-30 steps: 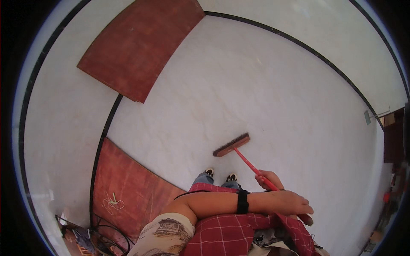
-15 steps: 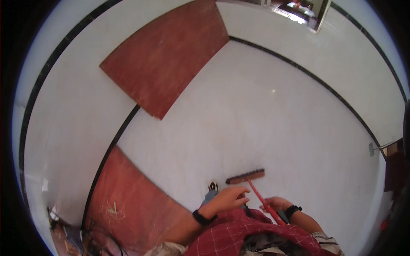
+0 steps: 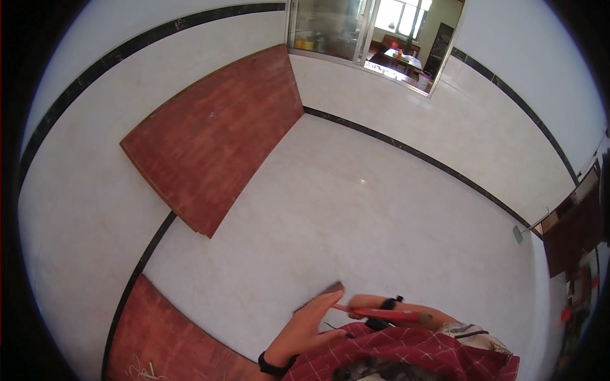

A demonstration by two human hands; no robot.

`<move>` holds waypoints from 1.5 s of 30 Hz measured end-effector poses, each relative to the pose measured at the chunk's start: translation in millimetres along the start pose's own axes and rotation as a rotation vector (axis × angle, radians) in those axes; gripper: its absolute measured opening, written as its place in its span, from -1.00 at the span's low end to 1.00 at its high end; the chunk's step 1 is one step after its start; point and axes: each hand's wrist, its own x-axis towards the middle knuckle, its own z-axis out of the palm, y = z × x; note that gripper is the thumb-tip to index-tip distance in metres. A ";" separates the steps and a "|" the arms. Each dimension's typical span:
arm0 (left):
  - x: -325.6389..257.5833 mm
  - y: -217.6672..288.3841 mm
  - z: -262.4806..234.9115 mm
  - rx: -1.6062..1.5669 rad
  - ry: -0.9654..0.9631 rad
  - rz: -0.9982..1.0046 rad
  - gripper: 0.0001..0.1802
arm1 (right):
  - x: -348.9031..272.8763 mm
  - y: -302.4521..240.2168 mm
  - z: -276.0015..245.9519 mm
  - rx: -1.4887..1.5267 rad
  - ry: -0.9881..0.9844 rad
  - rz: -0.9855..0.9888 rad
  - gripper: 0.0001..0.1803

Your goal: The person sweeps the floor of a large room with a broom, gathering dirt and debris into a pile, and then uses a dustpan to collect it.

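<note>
My left hand (image 3: 311, 324) is open, fingers spread, by the red broom handle (image 3: 384, 313). My right hand (image 3: 422, 317) seems to grip it, though it looks blurry.

No packages, labels, signs or screens show clearly anywhere in the room. Small bright red shapes (image 3: 567, 314) at the far right edge are too blurred to tell.

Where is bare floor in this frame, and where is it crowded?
Bare: the white floor between the leaning red board, the window wall and the black skirting. Crowded: bottom edge, around the left hand, right hand, broom and lower board.
</note>
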 end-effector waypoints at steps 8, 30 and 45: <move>57.7 -28.8 25.3 0.139 -0.209 0.245 -0.58 | 114.8 -97.9 3.0 0.076 -0.134 -0.249 -0.71; 199.7 -55.4 -49.1 0.193 0.376 0.083 -0.83 | 243.1 -164.0 -61.7 -0.133 0.262 -1.162 -0.81; 211.4 -19.9 -63.9 -0.162 0.326 0.183 -0.72 | 147.7 -122.2 -123.3 -0.197 0.719 -1.044 -0.84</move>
